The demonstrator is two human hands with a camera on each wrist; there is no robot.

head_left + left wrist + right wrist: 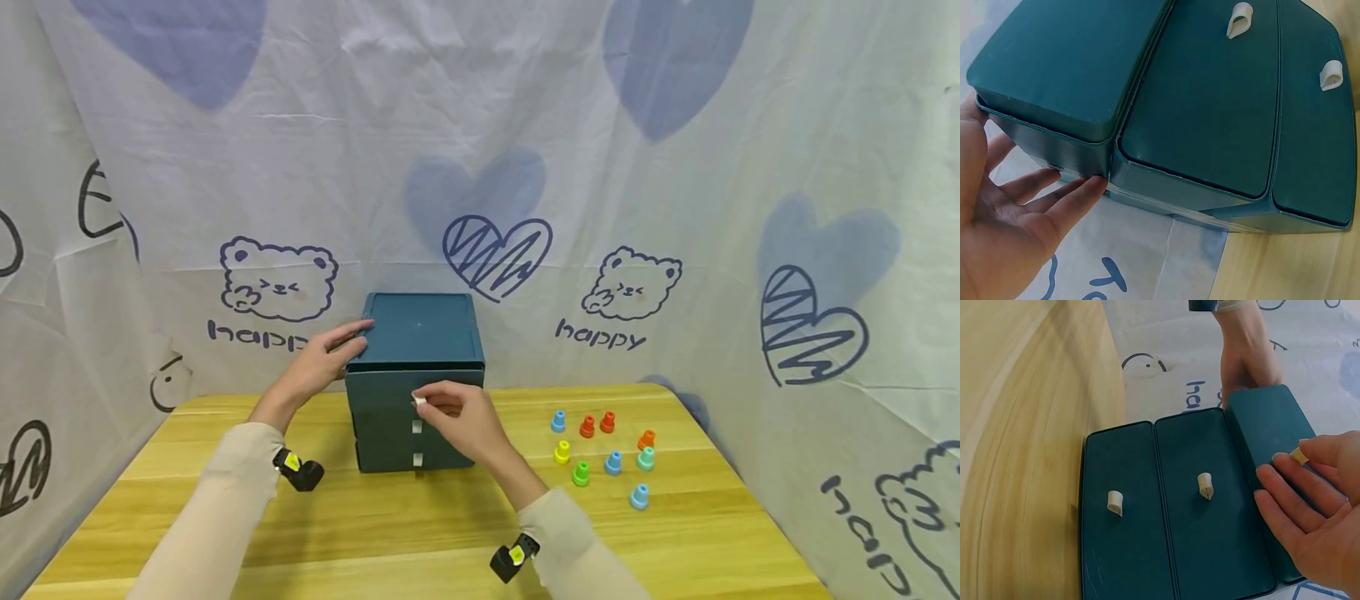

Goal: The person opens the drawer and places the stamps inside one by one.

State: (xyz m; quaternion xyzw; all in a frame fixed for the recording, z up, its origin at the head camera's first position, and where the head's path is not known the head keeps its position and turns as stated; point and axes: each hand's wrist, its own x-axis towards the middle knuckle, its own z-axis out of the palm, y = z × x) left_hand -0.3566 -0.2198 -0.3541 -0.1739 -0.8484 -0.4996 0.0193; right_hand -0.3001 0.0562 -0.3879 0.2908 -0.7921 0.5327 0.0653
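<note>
A dark teal cabinet [420, 325] with three stacked drawers stands on the table. Its top drawer [1266, 425] juts out slightly past the two below. My right hand [465, 417] pinches that drawer's small white pull tab [1299, 455] between thumb and finger, the other fingers lying close along the drawer front. At the cabinet's left side is my left hand [318, 362], its fingertips touching the side wall near the top edge. White loop tabs mark the middle drawer [1210, 87] and the bottom drawer [1313, 137]. What the drawers hold is hidden.
To the right of the cabinet, several small coloured pegs stand scattered on the wooden table [420, 533], among them a yellow peg [562, 453], a green peg [581, 474] and an orange peg [647, 439]. A white printed cloth [480, 100] hangs behind and along both sides.
</note>
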